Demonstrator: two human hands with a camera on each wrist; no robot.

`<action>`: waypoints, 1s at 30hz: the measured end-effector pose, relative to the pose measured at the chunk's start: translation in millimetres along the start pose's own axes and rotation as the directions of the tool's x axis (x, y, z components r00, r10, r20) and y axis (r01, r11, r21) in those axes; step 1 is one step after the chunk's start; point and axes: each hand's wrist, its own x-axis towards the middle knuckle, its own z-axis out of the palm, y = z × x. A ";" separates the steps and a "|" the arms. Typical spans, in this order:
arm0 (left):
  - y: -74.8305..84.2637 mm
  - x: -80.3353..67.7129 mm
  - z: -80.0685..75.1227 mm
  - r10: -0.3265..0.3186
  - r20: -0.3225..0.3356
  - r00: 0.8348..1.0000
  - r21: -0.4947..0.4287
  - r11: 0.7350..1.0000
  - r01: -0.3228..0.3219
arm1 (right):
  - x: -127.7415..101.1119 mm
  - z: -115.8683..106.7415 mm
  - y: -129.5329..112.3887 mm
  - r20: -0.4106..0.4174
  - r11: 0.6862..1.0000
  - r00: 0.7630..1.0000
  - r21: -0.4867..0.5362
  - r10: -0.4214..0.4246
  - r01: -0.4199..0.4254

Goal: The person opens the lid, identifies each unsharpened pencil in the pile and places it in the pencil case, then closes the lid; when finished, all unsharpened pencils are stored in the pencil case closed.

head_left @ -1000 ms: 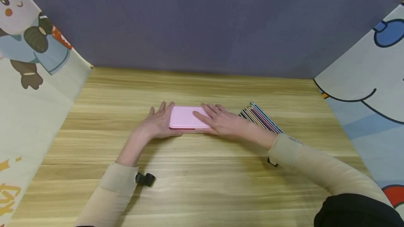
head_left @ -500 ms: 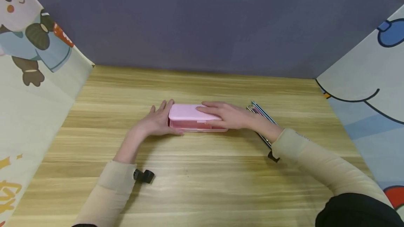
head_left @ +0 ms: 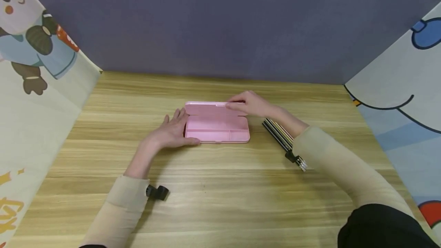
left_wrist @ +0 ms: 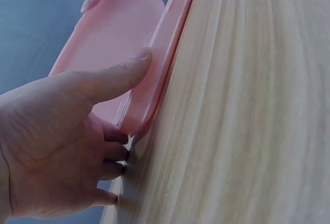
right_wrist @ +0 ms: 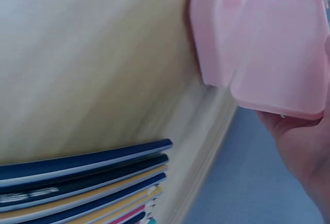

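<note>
A pink pencil case (head_left: 210, 123) lies on the wooden table, its lid (head_left: 206, 108) raised and tipped back. Inside, low dividers form compartments, and no contents show. My right hand (head_left: 255, 104) pinches the lid near its right end, thumb on the inner face and fingers behind. At the case's left end rests my left hand (head_left: 168, 132) with fingers spread. In the left wrist view its thumb (left_wrist: 121, 77) lies against the front wall, and the other fingers (left_wrist: 114, 151) are beside the end corner.
A bundle of dark, yellow and pink pencils (right_wrist: 77, 183) lies right of the case, partly under my right forearm in the head view. Behind the table (head_left: 206, 198) stands a dark blue-grey panel (head_left: 220, 26). Printed cartoon panels flank both sides.
The pencil case lid has swung up and back from flat, uncovering the compartments. My right hand has moved away from me with it. The left hand has stayed at the left end.
</note>
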 end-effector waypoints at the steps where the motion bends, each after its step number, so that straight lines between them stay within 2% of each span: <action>1: -0.5 0.0 0.0 0.004 -0.001 1.000 -0.006 1.000 -0.004 | 2.5 -2.8 -0.1 -0.017 1.000 1.000 0.014 0.016 -0.016; 5: -0.6 -0.1 0.0 0.015 -0.003 1.000 -0.008 1.000 -0.015 | 13.0 -13.4 4.0 -0.052 0.997 0.998 0.060 0.041 -0.038; 11: -0.1 -0.7 0.6 0.012 0.005 1.000 -0.001 1.000 -0.012 | 21.0 -28.1 19.3 -0.105 0.997 0.992 -0.020 0.069 -0.072; 15: 0.2 -1.6 -0.1 0.005 0.010 1.000 0.010 1.000 -0.005 | 21.7 -35.4 28.0 -0.128 0.993 0.986 -0.028 0.110 -0.114; 21: -0.5 -3.3 -2.0 -0.006 0.006 1.000 0.022 1.000 0.005 | 16.7 -40.0 34.7 -0.112 0.989 0.983 0.037 0.145 -0.141; 26: 2.4 -3.3 -0.4 0.009 0.007 1.000 0.022 1.000 -0.009 | -2.9 -46.5 39.3 -0.132 0.988 0.980 0.067 0.150 -0.142; 30: 3.4 -1.7 0.8 0.015 0.007 1.000 0.020 1.000 -0.015 | -36.3 -57.2 44.4 -0.197 0.985 0.968 0.101 0.155 -0.137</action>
